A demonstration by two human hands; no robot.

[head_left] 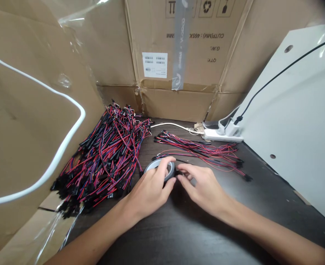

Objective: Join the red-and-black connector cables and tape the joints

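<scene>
A roll of black tape [172,170] with a pale grey core is gripped by my left hand [154,186], its fingers curled over the rim and the thumb along the near side. Just right of the roll, my right hand [202,187] pinches a short dark piece at the tape's edge, probably the loose end; the fingers partly hide it. Beyond both hands lies a small bundle of red, blue and black wire harnesses [198,147] with black connectors. One harness runs close behind the roll.
A large heap of similar wire harnesses [109,151] covers the left of the dark table [162,235]. At the back right sits a white power strip [223,136] with plugs and cables. Cardboard [179,103] walls the back and left; a white panel [295,121] stands right. A white cable [60,147] hangs at left.
</scene>
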